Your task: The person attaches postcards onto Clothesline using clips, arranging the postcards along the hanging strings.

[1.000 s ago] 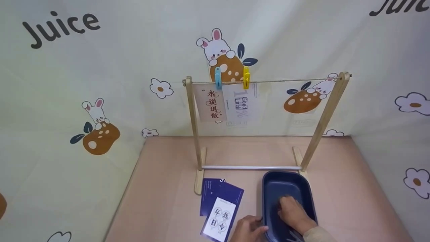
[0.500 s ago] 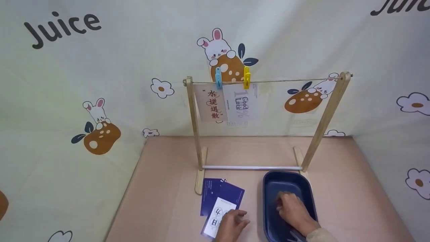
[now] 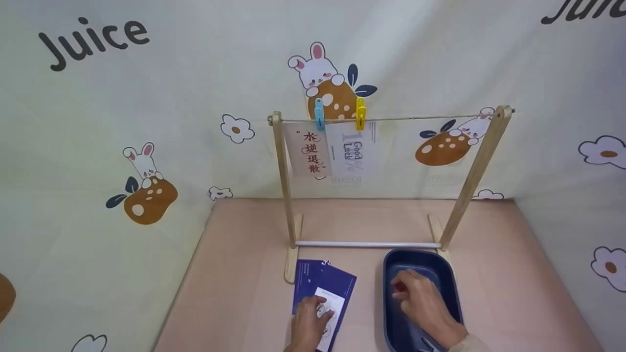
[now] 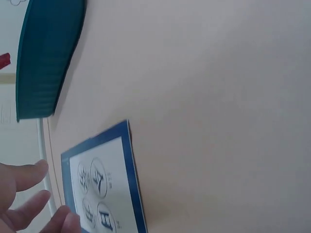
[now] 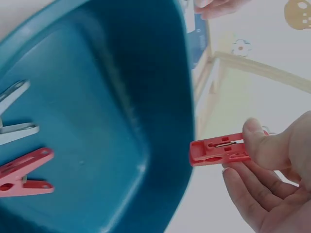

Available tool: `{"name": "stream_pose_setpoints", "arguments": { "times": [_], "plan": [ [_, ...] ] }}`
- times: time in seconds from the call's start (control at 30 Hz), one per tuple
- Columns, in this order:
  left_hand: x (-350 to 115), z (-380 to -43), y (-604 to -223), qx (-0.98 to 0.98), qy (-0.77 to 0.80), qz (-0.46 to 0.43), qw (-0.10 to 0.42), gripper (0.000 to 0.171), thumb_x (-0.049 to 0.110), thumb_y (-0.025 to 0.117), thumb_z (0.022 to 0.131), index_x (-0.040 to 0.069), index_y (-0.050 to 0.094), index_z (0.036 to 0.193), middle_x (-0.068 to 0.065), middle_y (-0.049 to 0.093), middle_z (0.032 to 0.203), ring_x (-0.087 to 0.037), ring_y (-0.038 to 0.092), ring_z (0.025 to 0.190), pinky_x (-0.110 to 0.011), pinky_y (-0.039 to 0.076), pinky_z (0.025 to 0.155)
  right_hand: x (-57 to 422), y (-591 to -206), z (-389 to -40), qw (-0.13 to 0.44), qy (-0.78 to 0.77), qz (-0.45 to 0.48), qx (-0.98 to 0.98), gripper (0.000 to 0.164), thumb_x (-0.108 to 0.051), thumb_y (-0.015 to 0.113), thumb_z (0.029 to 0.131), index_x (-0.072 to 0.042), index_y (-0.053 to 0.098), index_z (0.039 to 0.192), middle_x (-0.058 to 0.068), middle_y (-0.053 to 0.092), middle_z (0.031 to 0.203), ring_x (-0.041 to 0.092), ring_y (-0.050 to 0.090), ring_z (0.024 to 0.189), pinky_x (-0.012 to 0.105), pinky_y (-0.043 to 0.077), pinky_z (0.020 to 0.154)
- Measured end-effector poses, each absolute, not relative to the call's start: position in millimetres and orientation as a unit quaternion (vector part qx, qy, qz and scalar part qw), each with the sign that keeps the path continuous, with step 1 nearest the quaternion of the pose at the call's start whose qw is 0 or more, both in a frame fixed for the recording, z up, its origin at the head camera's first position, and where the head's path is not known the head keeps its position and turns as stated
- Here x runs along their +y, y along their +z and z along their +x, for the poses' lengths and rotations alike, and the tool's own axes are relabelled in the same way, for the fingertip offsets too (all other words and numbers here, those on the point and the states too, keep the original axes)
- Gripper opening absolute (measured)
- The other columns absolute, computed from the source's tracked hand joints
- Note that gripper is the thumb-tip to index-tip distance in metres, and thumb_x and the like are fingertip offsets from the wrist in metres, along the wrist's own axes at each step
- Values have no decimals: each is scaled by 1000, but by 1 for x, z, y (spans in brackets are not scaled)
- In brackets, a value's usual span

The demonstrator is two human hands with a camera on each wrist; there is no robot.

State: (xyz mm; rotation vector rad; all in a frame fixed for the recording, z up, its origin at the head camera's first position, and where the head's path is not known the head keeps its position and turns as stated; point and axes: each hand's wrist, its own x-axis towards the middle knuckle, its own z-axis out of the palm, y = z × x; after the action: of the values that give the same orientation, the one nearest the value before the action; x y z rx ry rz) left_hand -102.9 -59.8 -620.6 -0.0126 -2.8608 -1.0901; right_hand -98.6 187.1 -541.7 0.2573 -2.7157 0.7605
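Note:
Between thumb and fingers, my right hand (image 3: 424, 298) pinches a red clothespin (image 5: 218, 149), lifted over the blue basin (image 3: 391, 337). In the head view the fingers mostly hide that clothespin. Over the cards hovers my left hand (image 3: 308, 320), thumb and fingers apart with nothing between them. Just under it lies a blue-bordered card with a white middle (image 4: 104, 182), printed with circled characters. A dark blue card (image 3: 304, 281) lies partly beneath it. Inside the basin are another red clothespin (image 5: 24, 174) and a pale one (image 5: 19, 131).
Behind the basin and cards stands a wooden frame (image 3: 470, 183) with a string across its top. A blue clothespin (image 3: 319, 115) and a yellow clothespin (image 3: 361, 113) hold a pinkish card (image 3: 301, 151) and a white card (image 3: 349, 154) on it. A white rod (image 3: 367, 244) joins the feet.
My left hand has left the basin's rim and moved left over the cards. My right hand has risen slightly and shifted left, the red clothespin now showing in its fingers.

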Motion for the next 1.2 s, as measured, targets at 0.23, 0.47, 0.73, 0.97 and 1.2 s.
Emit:
{"name": "stream_pose_setpoints", "arguments": {
  "times": [0.23, 0.47, 0.73, 0.97, 1.2],
  "plan": [
    [-77, -113, -619, -948, -313, 47, 33, 43, 27, 82, 61, 9, 65, 96, -9, 60, 90, -24, 56, 85, -40, 44, 75, 178, -529, -94, 218, 281, 128, -926, 29, 7, 77, 59, -13, 63, 75, -7, 58, 71, 3, 56, 62, 17, 46, 53],
    [-85, -115, -620, -956, -275, 103, -13, 72, 34, 86, 52, 4, 58, 112, -17, 54, 100, -29, 50, 93, -45, 42, 80, 170, -520, -89, 271, 284, 175, -903, 33, 11, 76, 57, -13, 61, 73, -8, 55, 70, 1, 57, 62, 8, 43, 55],
    [-90, -118, -625, -959, -266, 93, -15, 87, 29, 90, 43, -2, 53, 114, -18, 50, 92, -30, 49, 87, -44, 44, 75, 163, -511, -83, 280, 329, 185, -883, 34, 13, 77, 58, -14, 62, 71, -10, 55, 70, -1, 54, 63, 4, 41, 56],
    [-96, -122, -624, -948, -302, 99, -34, 73, 20, 88, 46, -2, 52, 106, -12, 54, 84, -24, 53, 80, -41, 44, 72, 161, -510, -81, 286, 337, 201, -874, 35, 14, 77, 58, -16, 62, 71, -10, 56, 70, -1, 55, 62, 5, 41, 55],
    [-98, -123, -622, -951, -297, 82, -29, 62, 22, 88, 48, -1, 56, 95, -11, 56, 80, -23, 53, 78, -40, 45, 71, 162, -508, -81, 274, 337, 192, -880, 33, 11, 77, 60, -16, 63, 72, -10, 57, 70, -2, 54, 63, 4, 41, 56]
  ]
}}
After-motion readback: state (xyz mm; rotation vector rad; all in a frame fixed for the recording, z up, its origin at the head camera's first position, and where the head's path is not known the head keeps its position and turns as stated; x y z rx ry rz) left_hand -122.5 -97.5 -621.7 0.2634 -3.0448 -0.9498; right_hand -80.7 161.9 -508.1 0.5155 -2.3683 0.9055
